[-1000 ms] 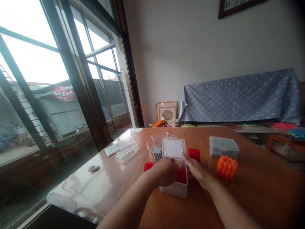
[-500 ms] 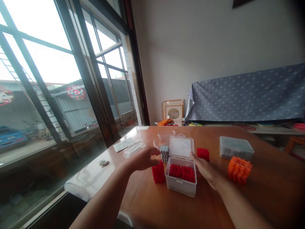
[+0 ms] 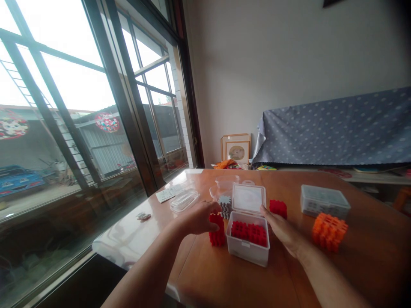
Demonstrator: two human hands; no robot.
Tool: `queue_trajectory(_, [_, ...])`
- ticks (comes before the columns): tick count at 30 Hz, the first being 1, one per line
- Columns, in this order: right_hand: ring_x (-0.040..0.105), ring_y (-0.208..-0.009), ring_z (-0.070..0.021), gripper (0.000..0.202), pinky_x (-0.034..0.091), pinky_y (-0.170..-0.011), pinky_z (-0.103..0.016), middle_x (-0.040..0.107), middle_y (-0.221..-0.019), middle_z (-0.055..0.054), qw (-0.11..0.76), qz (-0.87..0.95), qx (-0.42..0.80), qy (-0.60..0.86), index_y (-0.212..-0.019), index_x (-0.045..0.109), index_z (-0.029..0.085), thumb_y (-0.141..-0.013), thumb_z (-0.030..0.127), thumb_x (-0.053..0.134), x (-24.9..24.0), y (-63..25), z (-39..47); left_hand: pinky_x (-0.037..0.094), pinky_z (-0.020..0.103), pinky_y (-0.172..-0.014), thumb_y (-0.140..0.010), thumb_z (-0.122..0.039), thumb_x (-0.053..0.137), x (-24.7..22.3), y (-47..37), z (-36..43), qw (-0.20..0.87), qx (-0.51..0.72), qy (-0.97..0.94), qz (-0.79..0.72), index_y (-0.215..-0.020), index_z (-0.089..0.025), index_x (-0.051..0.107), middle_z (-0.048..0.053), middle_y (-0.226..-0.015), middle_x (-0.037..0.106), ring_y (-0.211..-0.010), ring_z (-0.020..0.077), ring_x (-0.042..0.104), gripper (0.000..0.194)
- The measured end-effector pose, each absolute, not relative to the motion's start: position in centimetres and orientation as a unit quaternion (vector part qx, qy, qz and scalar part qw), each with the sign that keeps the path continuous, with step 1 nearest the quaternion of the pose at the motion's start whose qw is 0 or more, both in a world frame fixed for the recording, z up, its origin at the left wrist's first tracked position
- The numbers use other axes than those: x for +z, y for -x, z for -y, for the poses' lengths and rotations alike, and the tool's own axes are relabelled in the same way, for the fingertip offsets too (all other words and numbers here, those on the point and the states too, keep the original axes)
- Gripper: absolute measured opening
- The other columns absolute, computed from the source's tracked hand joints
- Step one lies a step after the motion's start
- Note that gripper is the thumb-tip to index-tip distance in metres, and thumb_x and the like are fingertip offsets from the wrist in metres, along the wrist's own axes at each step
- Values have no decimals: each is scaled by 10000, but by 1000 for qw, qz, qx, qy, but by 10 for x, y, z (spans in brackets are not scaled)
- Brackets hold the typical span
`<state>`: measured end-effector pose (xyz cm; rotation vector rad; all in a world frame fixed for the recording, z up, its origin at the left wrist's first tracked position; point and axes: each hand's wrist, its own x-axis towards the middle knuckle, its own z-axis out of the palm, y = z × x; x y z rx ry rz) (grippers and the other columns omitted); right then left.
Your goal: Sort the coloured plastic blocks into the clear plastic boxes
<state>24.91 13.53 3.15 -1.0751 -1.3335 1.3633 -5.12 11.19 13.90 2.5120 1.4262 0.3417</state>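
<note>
My left hand (image 3: 202,217) is closed around the upper part of a standing stack of red interlocking plastic blocks (image 3: 217,236), thumb on its near side. Just right of that stack stands a clear plastic box (image 3: 247,254), its lid (image 3: 248,197) tipped back. More red blocks (image 3: 248,232) lie inside the box. My right hand (image 3: 282,229) is at the box's right side, fingers stretched out, fingertips at the corner where lid and box meet. A grey block stack (image 3: 225,206) stands behind the left hand's fingers.
Beyond my right hand sits another red block stack (image 3: 278,208). Farther right are an orange block stack (image 3: 330,232) and a closed clear box (image 3: 325,202). Clear plastic packaging (image 3: 184,201), a paper sheet (image 3: 165,195) and small pieces (image 3: 143,216) lie at left, near the window.
My left hand has come down onto the standing red stack and closed around it. My right hand stays by the box. The whole view has shifted slightly.
</note>
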Motion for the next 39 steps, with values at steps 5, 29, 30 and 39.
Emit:
queue_trajectory(5, [616, -1217, -300, 679, 317, -1174, -441, 726, -1216, -84, 453, 543, 560, 432, -1193, 725, 195, -875, 742, 478, 38, -247, -131, 501, 305, -859, -693, -216, 715, 149, 42, -112, 92, 157, -873, -452, -1123, -227, 627, 44, -1074, 642, -966, 209, 601, 439])
queue_trajectory(29, [697, -846, -283, 724, 487, -913, -450, 783, -910, -83, 437, 533, 567, 451, -1193, 718, 191, -851, 778, 467, 46, -247, -127, 502, 399, -905, -690, -331, 765, 132, -37, -128, 17, -6, -925, -381, -1074, -267, 686, 62, -1067, 674, -982, 275, 647, 397])
queue_trajectory(30, [697, -849, -284, 723, 484, -920, -453, 783, -914, -81, 438, 534, 568, 448, -1196, 717, 193, -852, 777, 466, 46, -246, -127, 499, 404, -915, -688, -329, 768, 132, -37, -129, 14, -10, -925, -379, -1070, -271, 692, 63, -1068, 674, -988, 277, 643, 394])
queue_trajectory(39, [688, -959, -283, 716, 441, -1007, -463, 782, -992, -80, 446, 537, 560, 446, -1239, 698, 206, -853, 768, 480, 46, -247, -127, 517, 401, -884, -687, -276, 743, 133, -37, -128, 30, -5, -927, -373, -1046, -277, 715, 66, -1069, 655, -970, 272, 635, 360])
